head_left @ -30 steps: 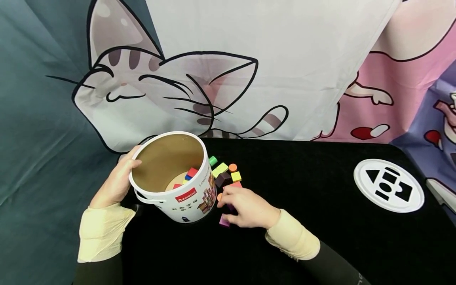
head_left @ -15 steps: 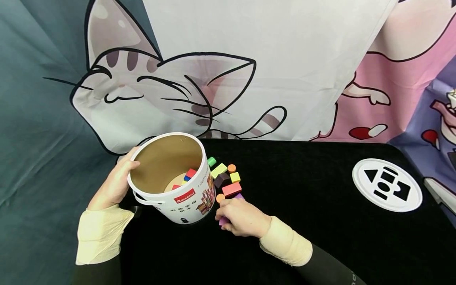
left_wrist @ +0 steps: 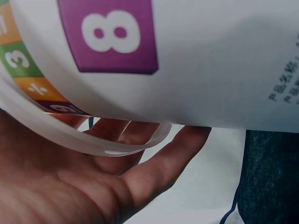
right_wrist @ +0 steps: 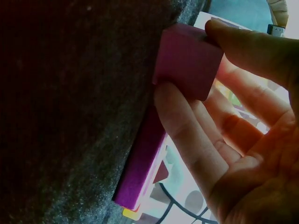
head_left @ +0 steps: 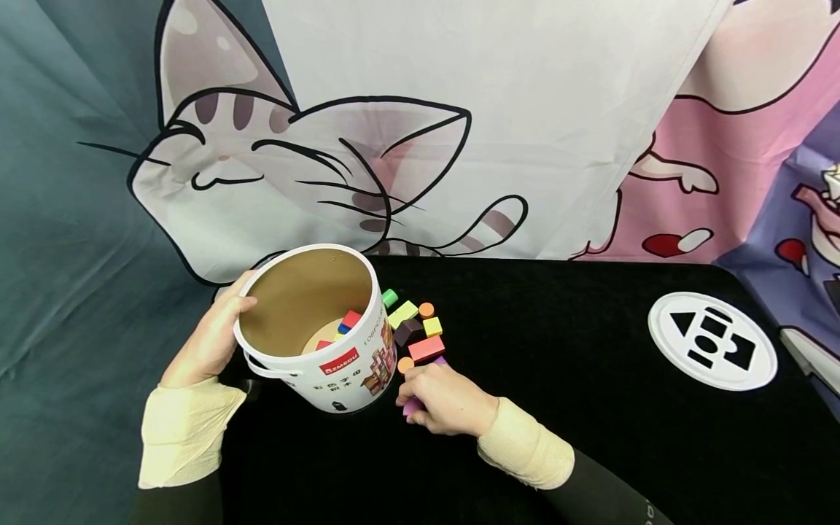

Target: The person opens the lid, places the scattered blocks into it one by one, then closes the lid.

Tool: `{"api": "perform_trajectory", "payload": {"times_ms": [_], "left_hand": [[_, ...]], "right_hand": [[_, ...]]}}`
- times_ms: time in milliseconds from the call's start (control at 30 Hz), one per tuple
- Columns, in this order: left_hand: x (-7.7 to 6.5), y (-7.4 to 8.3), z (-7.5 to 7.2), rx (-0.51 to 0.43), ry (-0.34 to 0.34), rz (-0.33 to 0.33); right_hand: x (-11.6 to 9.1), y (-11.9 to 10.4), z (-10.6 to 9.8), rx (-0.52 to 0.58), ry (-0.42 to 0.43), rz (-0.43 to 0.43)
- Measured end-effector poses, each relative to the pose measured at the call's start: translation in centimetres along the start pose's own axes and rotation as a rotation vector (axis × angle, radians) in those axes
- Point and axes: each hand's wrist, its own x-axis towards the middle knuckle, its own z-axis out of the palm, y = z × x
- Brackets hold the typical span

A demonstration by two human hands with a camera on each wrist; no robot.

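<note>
In the head view a white bucket with printed sides leans toward me, several coloured blocks inside. My left hand grips its left rim, thumb over the edge; in the left wrist view the fingers lie along the wall beside the handle. Right of the bucket, my right hand pinches a purple block between thumb and fingers, low over the black cloth. A longer purple block lies just beyond those fingers, mostly hidden by the hand in the head view.
Beside the bucket lie a red block, an orange disc, a dark block, a yellow-green block and several others. A white lid with shaped holes sits far right on the black cloth. Printed curtains hang behind.
My right hand has moved slightly toward me and closed on the purple block, uncovering the red block and orange disc. The left hand and bucket have hardly moved.
</note>
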Motion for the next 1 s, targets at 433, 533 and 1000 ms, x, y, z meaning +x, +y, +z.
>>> {"api": "perform_trajectory", "payload": {"times_ms": [433, 533, 1000], "left_hand": [[-0.01, -0.14, -0.07, -0.001, -0.003, 0.012], [-0.06, -0.17, -0.06, -0.007, -0.001, 0.009], [0.04, -0.12, -0.08, 0.002, 0.004, 0.010]], "right_hand": [[-0.01, 0.03, 0.01, -0.011, -0.001, 0.011], [0.03, 0.02, -0.02, -0.010, 0.000, 0.007], [0.06, 0.02, -0.10, -0.036, 0.010, -0.001]]}}
